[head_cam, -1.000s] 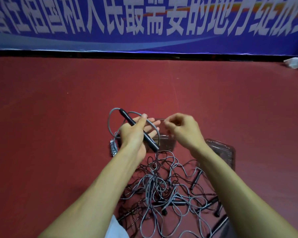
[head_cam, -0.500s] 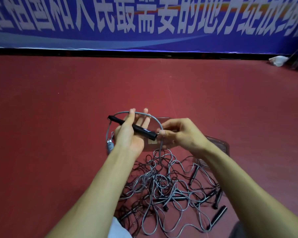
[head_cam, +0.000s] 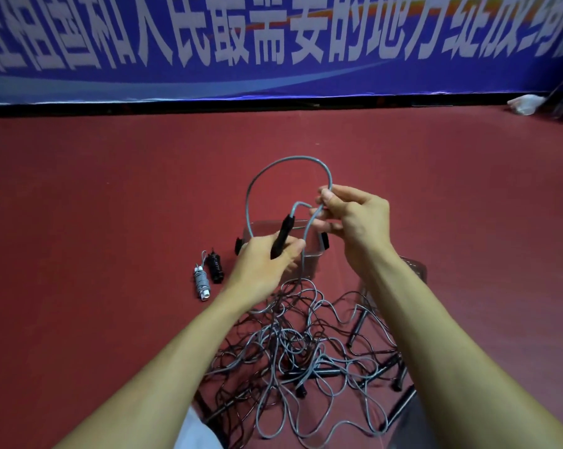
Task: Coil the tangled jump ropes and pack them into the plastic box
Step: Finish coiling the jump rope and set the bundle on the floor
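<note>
grey rope (head_cam: 293, 158) arcs up, far side; looks light, springy, likely slick. left hand (head_cam: 267, 264) grips its black handle (head_cam: 283, 236), right hand (head_cam: 354, 222) pinches the rope where it crosses. tangle (head_cam: 293, 345) sprawls near, box (head_cam: 314, 247) just beyond. best hold: handle, then wind.

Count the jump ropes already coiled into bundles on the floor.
2, side by side on the floor left of the left hand: a grey bundle, and a black bundle just right of it. Others may lie unseen in the partly covered plastic box.
</note>
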A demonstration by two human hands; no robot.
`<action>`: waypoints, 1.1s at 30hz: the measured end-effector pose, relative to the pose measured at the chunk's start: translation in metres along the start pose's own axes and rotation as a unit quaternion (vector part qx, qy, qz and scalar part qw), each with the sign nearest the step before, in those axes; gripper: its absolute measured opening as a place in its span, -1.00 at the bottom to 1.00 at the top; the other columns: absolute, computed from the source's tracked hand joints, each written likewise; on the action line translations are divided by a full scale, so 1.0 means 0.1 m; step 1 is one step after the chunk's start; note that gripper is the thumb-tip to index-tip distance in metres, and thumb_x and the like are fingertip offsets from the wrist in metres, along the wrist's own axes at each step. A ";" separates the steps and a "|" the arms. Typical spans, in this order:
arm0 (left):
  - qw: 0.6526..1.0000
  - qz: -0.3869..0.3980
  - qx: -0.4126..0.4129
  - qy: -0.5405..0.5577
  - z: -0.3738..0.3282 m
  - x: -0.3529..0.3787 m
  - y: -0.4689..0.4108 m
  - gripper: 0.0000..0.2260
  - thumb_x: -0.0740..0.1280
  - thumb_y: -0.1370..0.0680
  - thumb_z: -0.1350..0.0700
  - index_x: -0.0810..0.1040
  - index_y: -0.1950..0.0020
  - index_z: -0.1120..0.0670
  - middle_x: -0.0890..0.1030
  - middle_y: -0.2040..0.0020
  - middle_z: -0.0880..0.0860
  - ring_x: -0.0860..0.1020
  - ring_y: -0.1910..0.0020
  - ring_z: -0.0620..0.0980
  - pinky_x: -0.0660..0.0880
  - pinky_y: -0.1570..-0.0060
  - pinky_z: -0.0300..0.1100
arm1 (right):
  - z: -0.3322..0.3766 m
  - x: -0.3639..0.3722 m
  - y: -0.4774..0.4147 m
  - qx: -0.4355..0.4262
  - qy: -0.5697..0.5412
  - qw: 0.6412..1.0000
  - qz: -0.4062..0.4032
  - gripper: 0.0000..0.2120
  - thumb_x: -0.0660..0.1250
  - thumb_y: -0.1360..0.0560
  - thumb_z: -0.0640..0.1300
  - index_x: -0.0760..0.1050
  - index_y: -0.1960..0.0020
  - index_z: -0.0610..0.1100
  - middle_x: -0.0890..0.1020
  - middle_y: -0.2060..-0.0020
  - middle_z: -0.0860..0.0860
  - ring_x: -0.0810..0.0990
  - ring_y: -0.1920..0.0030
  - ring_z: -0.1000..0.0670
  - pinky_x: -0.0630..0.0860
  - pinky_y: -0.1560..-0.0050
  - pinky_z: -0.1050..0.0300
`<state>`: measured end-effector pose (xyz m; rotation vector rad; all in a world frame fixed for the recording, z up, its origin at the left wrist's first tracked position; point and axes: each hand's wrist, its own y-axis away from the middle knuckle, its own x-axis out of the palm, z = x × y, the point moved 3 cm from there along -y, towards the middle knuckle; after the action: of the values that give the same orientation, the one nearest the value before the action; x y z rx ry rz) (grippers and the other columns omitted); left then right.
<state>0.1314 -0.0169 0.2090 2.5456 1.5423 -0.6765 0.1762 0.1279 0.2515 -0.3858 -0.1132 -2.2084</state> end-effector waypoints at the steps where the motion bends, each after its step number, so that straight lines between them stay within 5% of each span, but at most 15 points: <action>1: 1.000 0.014 0.002 -0.015 0.00 0.03 0.01 -0.89 0.37 -0.56 0.03 0.62 0.16 -0.08 0.65 0.31 -0.13 0.65 0.29 -0.18 0.55 0.16 -0.23 | 0.00 -0.03 -0.01 0.008 -0.027 1.000 -0.013 -0.91 0.36 -0.50 -0.36 0.57 0.00 -0.35 0.60 0.34 -0.10 0.60 0.44 0.05 0.57 0.41 0.24; 3: 0.999 0.030 0.015 -0.036 -0.04 0.08 0.03 -0.89 0.38 -0.56 0.07 0.63 0.16 0.00 0.62 0.32 -0.13 0.57 0.36 -0.29 0.41 0.28 -0.44 | 0.01 -0.12 -0.03 0.030 -0.084 0.995 -0.042 -0.95 0.35 -0.51 -0.37 0.55 0.03 -0.34 0.59 0.35 -0.11 0.61 0.41 0.02 0.62 0.37 0.19; 6: 0.997 0.012 0.032 -0.067 -0.08 0.15 -0.02 -0.86 0.38 -0.56 0.09 0.63 0.20 -0.03 0.66 0.27 -0.06 0.56 0.27 -0.21 0.42 0.23 -0.36 | 0.00 -0.23 -0.06 0.060 -0.148 0.984 -0.079 -0.95 0.33 -0.52 -0.39 0.52 0.13 -0.32 0.58 0.39 -0.12 0.61 0.39 -0.03 0.67 0.25 0.08; 13: 0.961 -0.042 -0.093 0.258 -0.11 0.26 -0.08 -0.90 0.32 -0.59 0.22 0.62 0.06 0.19 0.64 0.20 0.12 0.65 0.22 0.00 0.64 0.16 -0.09 | -0.04 -0.29 -0.13 0.028 -0.073 0.996 -0.043 -0.87 0.33 -0.50 -0.43 0.48 0.18 -0.28 0.53 0.33 -0.13 0.60 0.41 0.01 0.66 0.20 0.13; 16: 0.914 -0.090 -0.129 0.373 -0.13 0.17 -0.12 -0.90 0.30 -0.60 0.25 0.59 0.07 0.22 0.62 0.21 0.13 0.63 0.23 0.05 0.65 0.19 -0.09 | -0.13 -0.25 -0.14 0.023 0.059 0.998 0.017 -0.85 0.33 -0.51 -0.40 0.51 0.19 -0.23 0.54 0.35 -0.13 0.58 0.44 0.00 0.63 0.32 0.15; 20: 0.849 -0.119 -0.140 0.495 -0.15 0.02 -0.13 -0.89 0.28 -0.60 0.26 0.55 0.08 0.26 0.63 0.25 0.14 0.66 0.26 0.01 0.66 0.16 -0.08 | -0.24 -0.09 -0.03 0.022 0.260 0.956 0.134 -0.79 0.27 -0.60 -0.24 0.58 0.18 -0.16 0.61 0.38 0.01 0.58 0.40 0.11 0.58 0.31 0.19; 24: 0.771 -0.137 -0.144 0.605 -0.16 -0.16 -0.11 -0.86 0.24 -0.62 0.28 0.52 0.12 0.25 0.64 0.32 0.15 0.67 0.33 0.01 0.65 0.13 -0.07 | -0.34 0.08 0.11 0.060 0.232 0.940 0.242 -0.75 0.16 -0.65 -0.21 0.51 0.15 -0.19 0.54 0.49 0.14 0.50 0.44 0.14 0.45 0.40 0.34; 27: 0.727 -0.142 -0.153 0.654 -0.12 -0.29 -0.09 -0.86 0.24 -0.63 0.27 0.52 0.11 0.23 0.64 0.30 0.16 0.67 0.33 0.01 0.66 0.17 -0.09 | -0.37 0.20 0.18 0.069 0.194 0.937 0.282 -0.86 0.26 -0.59 -0.28 0.53 0.12 -0.16 0.60 0.33 0.05 0.57 0.33 0.12 0.47 0.36 0.34; 33: 0.753 -0.148 -0.140 0.625 -0.06 -0.44 -0.05 -0.87 0.24 -0.62 0.26 0.51 0.11 0.24 0.63 0.30 0.17 0.67 0.30 0.04 0.66 0.19 -0.10 | -0.42 0.27 0.16 0.002 0.261 0.941 0.217 -0.82 0.45 -0.42 -0.37 0.59 0.20 -0.12 0.64 0.27 -0.10 0.60 0.27 0.01 0.55 0.22 0.13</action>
<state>0.1123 -0.0490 0.2333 2.4749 2.0325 1.5097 0.1630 0.0883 0.2192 0.1770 0.2348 -1.7992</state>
